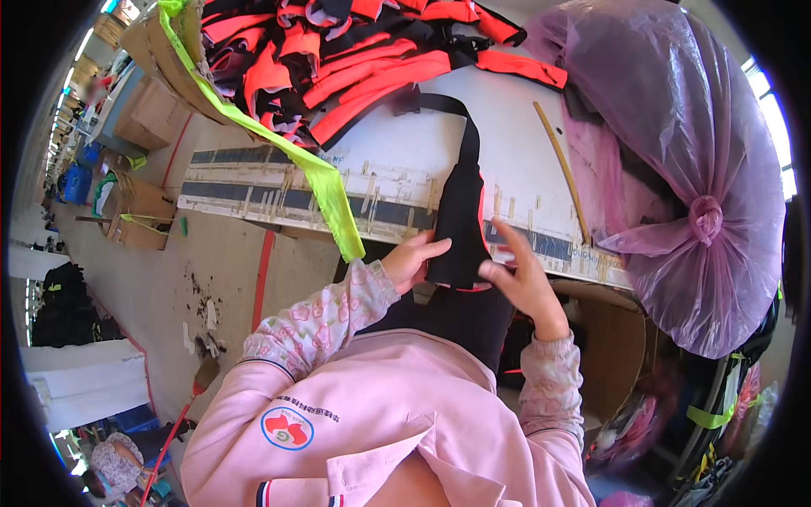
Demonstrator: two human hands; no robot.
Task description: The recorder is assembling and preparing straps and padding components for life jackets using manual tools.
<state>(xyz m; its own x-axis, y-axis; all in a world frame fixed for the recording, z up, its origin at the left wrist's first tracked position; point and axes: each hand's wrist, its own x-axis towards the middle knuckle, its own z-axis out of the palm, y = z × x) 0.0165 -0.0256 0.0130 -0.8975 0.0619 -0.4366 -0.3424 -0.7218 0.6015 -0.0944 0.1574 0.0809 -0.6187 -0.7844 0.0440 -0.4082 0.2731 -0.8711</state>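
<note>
A black fabric piece with an orange-red edge and a narrow strap at its far end hangs over the near edge of the white table. My left hand pinches its left side near the lower end, thumb on top and fingers partly hidden behind. Beside its right edge is my right hand, slightly blurred, with thumb and fingers apart; the thumb is close to the fabric. A heap of similar orange-red and black pieces lies on the far side of the table.
At the right stands a large knotted purple plastic bag. A wooden ruler-like stick lies on the table. Yellow-green fabric hangs over the left edge. Cardboard boxes and a broom are on the left.
</note>
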